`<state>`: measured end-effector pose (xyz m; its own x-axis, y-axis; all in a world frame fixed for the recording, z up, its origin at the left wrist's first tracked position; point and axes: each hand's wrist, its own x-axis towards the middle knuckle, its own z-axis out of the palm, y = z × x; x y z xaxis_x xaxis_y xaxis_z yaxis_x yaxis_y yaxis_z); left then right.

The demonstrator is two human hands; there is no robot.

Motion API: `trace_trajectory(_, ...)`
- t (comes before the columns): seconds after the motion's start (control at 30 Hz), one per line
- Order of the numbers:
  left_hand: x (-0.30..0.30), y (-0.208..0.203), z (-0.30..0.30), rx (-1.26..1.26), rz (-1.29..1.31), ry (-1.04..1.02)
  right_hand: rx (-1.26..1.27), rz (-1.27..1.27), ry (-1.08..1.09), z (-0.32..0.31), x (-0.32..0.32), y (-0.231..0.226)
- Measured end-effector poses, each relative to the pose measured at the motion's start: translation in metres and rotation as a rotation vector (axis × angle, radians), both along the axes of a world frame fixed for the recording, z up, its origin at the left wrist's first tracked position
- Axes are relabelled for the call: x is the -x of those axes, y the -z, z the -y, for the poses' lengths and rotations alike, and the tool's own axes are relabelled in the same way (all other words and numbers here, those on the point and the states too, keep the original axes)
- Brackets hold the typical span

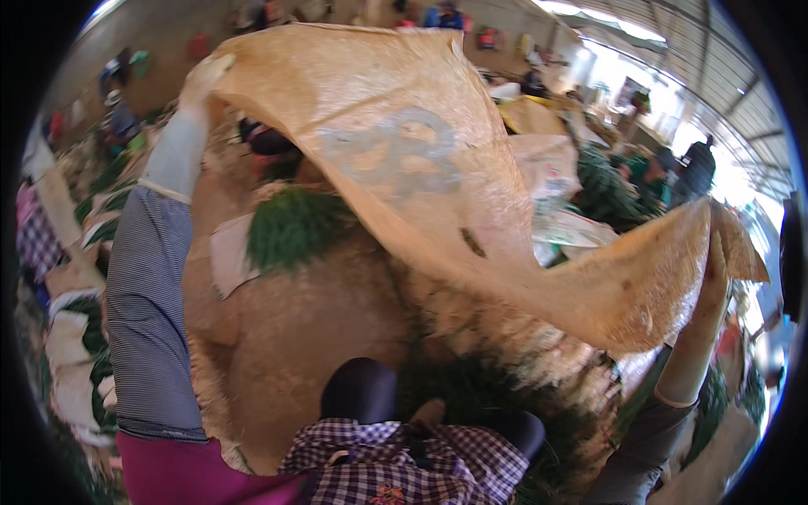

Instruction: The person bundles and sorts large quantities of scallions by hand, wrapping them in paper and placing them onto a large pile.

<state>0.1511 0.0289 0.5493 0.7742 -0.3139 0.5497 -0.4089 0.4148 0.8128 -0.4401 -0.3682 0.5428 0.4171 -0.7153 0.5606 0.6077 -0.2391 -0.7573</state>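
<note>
A big orange-tan woven plastic sack [396, 126] with faded grey print is spread in the air in front of me. At its upper left corner my left hand [207, 77], in a pale long glove, is closed on the edge. My right hand [715, 265], gloved too, grips the sack's right end, where a flap folds over and hides most of the fingers. Between the hands the sack's lower edge sags. Below it, a bundle of green needle-like stems [295, 227] lies on the floor beside a pale sack piece [232, 252].
Dark green stems [480, 391] lie by my legs. More bundles and pale sacks [74, 370] line the left. Sacks and a heap of greenery [602, 189] stand at the far right. Several people work farther back, one standing [697, 172] near the bright opening.
</note>
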Motion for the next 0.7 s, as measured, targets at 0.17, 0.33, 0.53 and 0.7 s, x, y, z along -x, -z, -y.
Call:
trace_trajectory(0.17,-0.008,0.095,-0.244,0.12,-0.028,-0.289,0.113,-0.044,-0.131,-0.075,-0.204,0.057)
trace_trajectory(0.33,0.017,0.275,-0.382,0.157,-0.314,-0.614,0.063,-0.341,-0.325,-0.139,-0.322,0.165)
trace_trajectory(0.53,0.03,0.419,-0.438,-0.027,-0.658,-1.053,-0.188,-0.497,-0.5,-0.139,-0.431,0.285)
trace_trajectory(0.7,0.076,0.496,-0.348,-0.616,-0.539,-1.085,-0.364,-0.488,-0.435,-0.102,-0.436,0.407)
